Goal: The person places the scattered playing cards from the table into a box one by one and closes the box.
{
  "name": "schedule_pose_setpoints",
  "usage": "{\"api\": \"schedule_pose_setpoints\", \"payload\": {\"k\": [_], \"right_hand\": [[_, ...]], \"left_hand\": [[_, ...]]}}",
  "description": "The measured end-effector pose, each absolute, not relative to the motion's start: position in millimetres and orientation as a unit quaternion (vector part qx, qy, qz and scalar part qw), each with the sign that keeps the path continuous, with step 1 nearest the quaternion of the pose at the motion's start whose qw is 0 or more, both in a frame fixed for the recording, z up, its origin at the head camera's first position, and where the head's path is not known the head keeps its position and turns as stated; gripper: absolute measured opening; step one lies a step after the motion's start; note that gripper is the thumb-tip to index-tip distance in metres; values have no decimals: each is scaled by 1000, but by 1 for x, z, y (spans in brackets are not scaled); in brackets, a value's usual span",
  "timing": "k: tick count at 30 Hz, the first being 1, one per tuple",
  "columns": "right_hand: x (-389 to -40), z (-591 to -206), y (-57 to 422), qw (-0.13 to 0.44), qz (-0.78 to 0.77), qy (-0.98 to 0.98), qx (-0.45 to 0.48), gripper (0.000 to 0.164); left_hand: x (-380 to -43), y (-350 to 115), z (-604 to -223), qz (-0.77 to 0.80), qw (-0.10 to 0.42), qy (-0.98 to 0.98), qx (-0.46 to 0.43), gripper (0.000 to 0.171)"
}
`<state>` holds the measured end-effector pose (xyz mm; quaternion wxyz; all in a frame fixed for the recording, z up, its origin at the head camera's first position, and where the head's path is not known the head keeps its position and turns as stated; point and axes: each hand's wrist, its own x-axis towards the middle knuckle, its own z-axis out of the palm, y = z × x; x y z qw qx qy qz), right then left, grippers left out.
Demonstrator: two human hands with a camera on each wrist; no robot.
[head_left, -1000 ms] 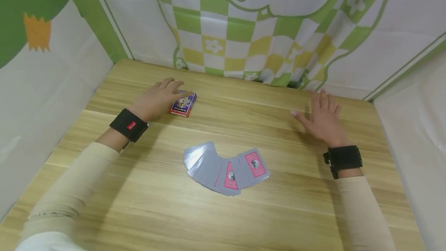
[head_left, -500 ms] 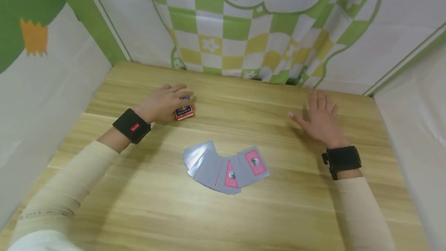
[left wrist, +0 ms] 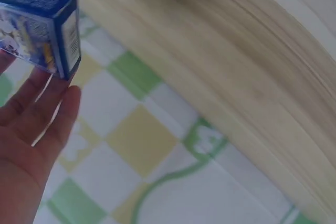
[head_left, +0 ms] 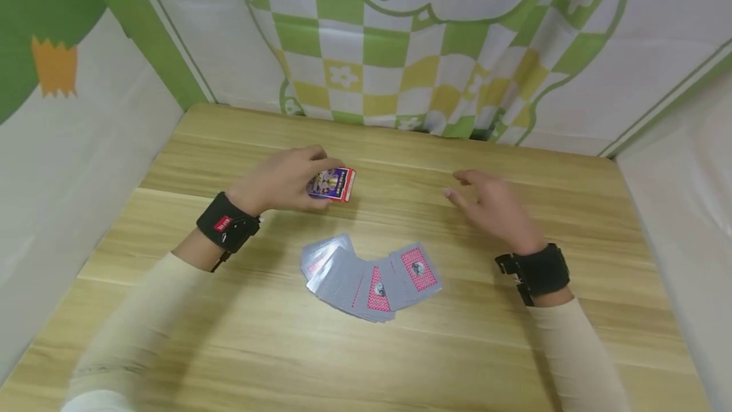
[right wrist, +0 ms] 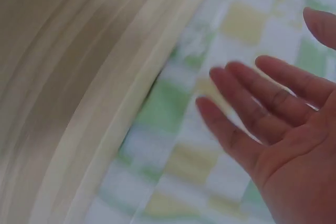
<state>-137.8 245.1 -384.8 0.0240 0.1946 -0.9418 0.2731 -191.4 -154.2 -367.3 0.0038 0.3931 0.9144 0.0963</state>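
My left hand (head_left: 291, 180) grips a small blue and red playing card box (head_left: 333, 184) between thumb and fingers, its red end pointing right in the head view. The left wrist view shows the blue end and a barcode side of the box (left wrist: 37, 24), with the fingertips along its lower side. My right hand (head_left: 496, 208) is held over the table to the right with nothing in it; in the right wrist view its fingers (right wrist: 247, 98) are extended and loosely spread. Nearer me, a fan of playing cards (head_left: 372, 281) lies face down, several red patterned backs showing.
The wood-grain table (head_left: 457, 361) reaches back to a green, white and yellow checked curtain (head_left: 389, 49). Pale fabric walls (head_left: 80, 126) stand along its left and right sides. Both wrists carry black straps (head_left: 229, 221).
My left hand has taken hold of the card box, moved it right and turned it so its red end points right. My right hand has shifted left and inward. The fanned cards stay put.
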Motion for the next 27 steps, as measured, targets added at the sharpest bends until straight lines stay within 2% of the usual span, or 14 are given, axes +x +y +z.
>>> {"api": "schedule_pose_setpoints", "payload": {"k": [5, 12, 18, 27], "right_hand": [[-122, -377, 202, -2, 368, -901, 229, 44], [-108, -369, 160, -79, 479, -847, 216, 49], [-100, -369, 149, -99, 535, -815, 200, 56], [-97, -368, 149, -109, 596, -777, 172, 43]], "left_hand": [[-171, -134, -362, 145, -34, 892, 426, 69], [-148, -119, -355, 181, -61, 881, 434, 66], [-134, -111, -350, 190, -59, 871, 450, 66], [-129, -107, -351, 217, -71, 855, 465, 67]]}}
